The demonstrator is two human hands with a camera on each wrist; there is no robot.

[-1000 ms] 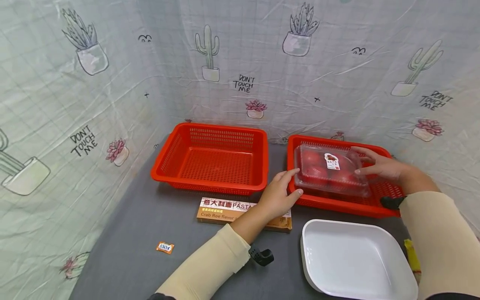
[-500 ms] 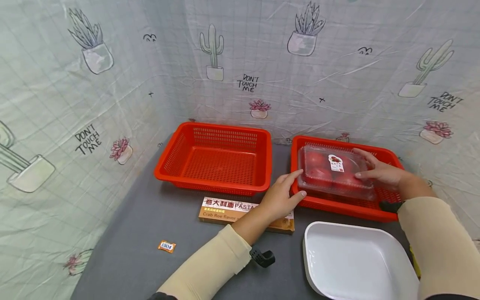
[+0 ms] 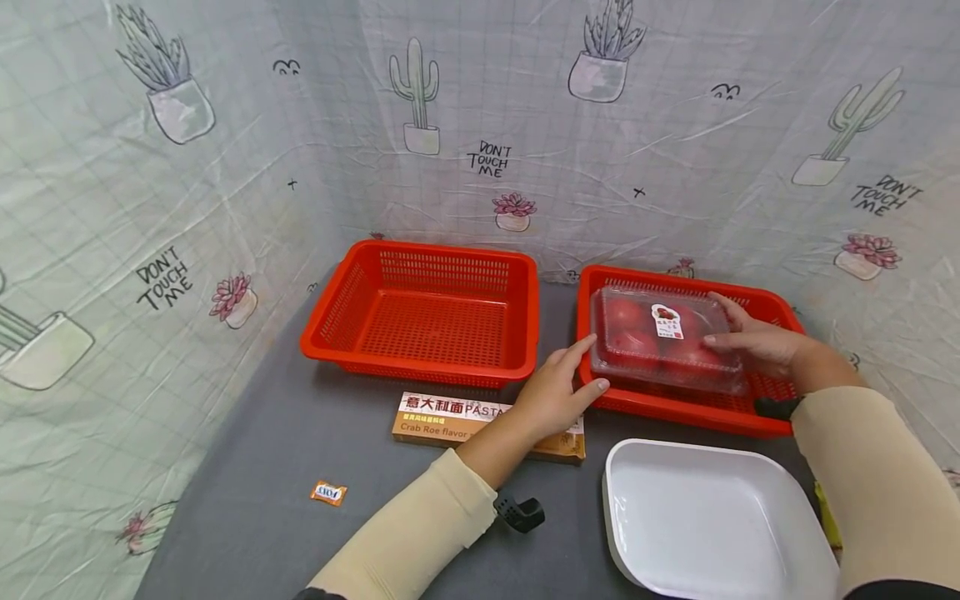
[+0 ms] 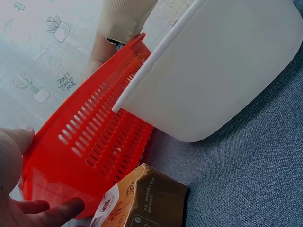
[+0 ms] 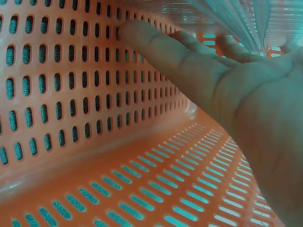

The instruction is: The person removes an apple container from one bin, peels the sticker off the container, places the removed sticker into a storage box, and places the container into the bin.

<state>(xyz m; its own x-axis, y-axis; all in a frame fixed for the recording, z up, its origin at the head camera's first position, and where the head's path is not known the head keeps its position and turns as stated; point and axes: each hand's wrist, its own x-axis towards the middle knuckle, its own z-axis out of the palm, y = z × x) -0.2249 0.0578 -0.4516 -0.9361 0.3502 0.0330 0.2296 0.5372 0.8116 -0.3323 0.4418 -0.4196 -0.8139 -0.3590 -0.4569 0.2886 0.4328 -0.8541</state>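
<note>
A clear plastic clamshell box [image 3: 630, 367] of red, round, tomato-like fruit, with a white label on its lid, lies in the right-hand red basket [image 3: 675, 408]. At that basket's left front corner is my left hand [image 3: 555, 396], its thumb and forefinger spread and fairly straight beside the box's left edge. In the left wrist view, its fingers [image 4: 57, 213] lie against the basket's outer wall. My right hand [image 3: 765, 342] reaches over the box's right end, thumb and forefinger extended along it. The right wrist view shows that hand [image 5: 227, 90] inside the basket, under the plastic; some fingers are partly hidden.
Another red basket [image 3: 435, 367] stands on the left, with nothing in it. A pasta box [image 3: 435, 421] lies in front, partly beneath my left forearm. At the front right is a white tub [image 3: 705, 517]. A small candy packet [image 3: 328, 492] and a yellow packet [image 3: 827, 517] lie near.
My right thumb has shifted slightly farther left over the box. My left hand stays at the basket corner. The head view has shifted a little.
</note>
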